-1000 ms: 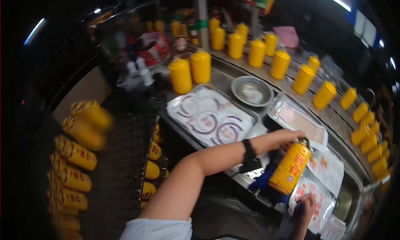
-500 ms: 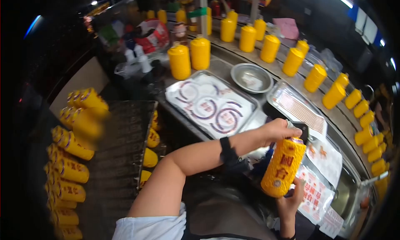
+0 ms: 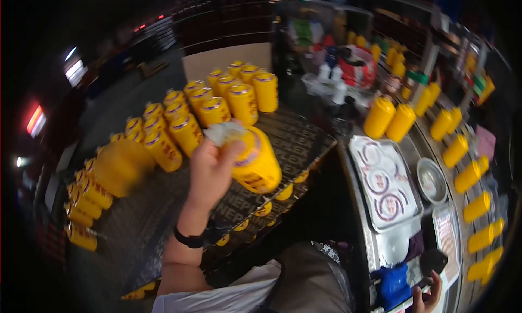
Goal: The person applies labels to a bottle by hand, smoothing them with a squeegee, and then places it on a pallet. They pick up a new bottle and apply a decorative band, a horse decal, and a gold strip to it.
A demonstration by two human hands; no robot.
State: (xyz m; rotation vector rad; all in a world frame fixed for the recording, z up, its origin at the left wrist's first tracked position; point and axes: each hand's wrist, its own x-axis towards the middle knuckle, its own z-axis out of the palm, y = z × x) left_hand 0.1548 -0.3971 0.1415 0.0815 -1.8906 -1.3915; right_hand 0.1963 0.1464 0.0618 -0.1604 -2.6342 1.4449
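My left hand (image 3: 209,169) grips a yellow bottle (image 3: 260,163) near its neck, with a crumpled whitish cloth or paper (image 3: 224,132) between hand and bottle. The bottle is tilted above a dark, letter-printed board, beside rows of similar yellow bottles (image 3: 242,104). At the lower right my right hand (image 3: 428,295) has its fingers apart and slightly curled, just below a black object (image 3: 434,262) on the counter; nothing shows clearly in it. A blue cloth (image 3: 395,286) lies to its left.
The dark board (image 3: 302,129) has more yellow bottles beneath its edge. On the counter are a tray (image 3: 417,204) with purple-ringed printed sheets and a round metal bowl (image 3: 432,181). Yellow bottles (image 3: 468,177) line the far ledge. White bottles (image 3: 339,93) stand near a red bag (image 3: 359,66).
The view has turned left. My left hand has carried the yellow bottle from the counter to above the board. My right hand has let go of the bottle and remains on the counter side.
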